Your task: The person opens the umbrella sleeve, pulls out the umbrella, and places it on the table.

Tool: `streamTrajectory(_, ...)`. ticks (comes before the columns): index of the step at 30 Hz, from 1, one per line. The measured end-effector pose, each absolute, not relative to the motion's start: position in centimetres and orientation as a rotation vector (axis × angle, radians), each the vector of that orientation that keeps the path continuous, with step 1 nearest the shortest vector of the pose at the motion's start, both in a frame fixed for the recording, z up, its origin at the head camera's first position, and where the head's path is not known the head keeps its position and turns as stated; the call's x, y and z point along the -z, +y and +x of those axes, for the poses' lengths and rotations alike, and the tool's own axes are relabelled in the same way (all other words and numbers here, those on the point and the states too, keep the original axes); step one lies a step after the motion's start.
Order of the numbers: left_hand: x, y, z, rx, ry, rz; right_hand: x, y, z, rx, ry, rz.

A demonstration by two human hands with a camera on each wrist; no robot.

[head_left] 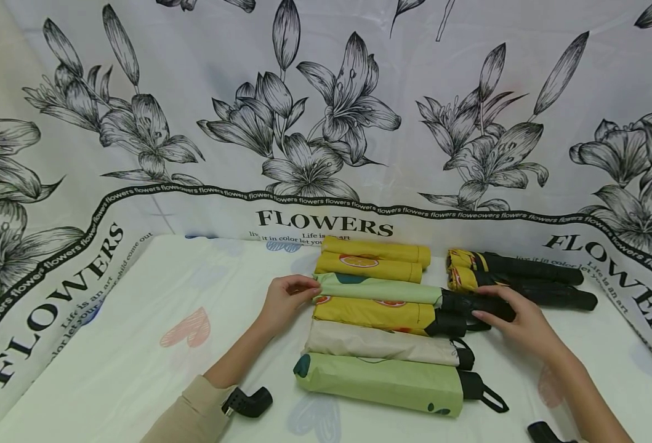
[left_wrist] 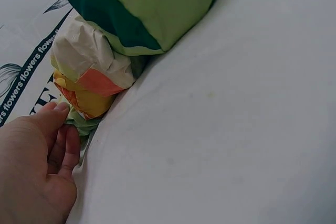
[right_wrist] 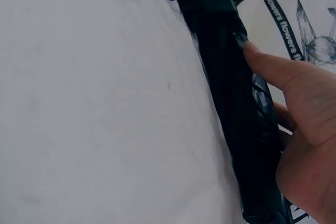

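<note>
Several folded umbrellas lie side by side on a white cloth. My left hand holds the fabric tip of a pale green umbrella, third from the back. My right hand grips the same umbrella's black handle. In the left wrist view my left hand touches the pale green umbrella's end, below the ends of the yellow umbrella and cream umbrella. The right wrist view shows my right hand with its thumb on the black handle.
Two yellow umbrellas lie behind the held one. A yellow one, a cream one and a green one lie in front. Two black-and-yellow umbrellas lie at the back right. A flower-print sheet hangs behind.
</note>
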State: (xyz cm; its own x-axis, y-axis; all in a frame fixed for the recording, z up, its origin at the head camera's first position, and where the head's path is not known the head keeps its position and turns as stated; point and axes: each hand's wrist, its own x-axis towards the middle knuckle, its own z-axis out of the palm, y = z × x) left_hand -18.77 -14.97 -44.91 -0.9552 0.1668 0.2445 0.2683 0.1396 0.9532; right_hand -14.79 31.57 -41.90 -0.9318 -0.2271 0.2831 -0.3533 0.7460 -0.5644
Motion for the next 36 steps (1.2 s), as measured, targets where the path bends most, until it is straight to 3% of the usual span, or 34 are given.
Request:
streamTrajectory(23, 44.7, -14.9, -18.7, 1.977, -2.298, -0.424, 43.0, 31.5, -15.3, -0.847, -2.659, 0.588)
streamTrajectory(36, 45.1, -15.0, -18.8, 1.975, -2.293, -0.455, 42.3, 32.4, -14.8, -0.869, -2.742, 0.500)
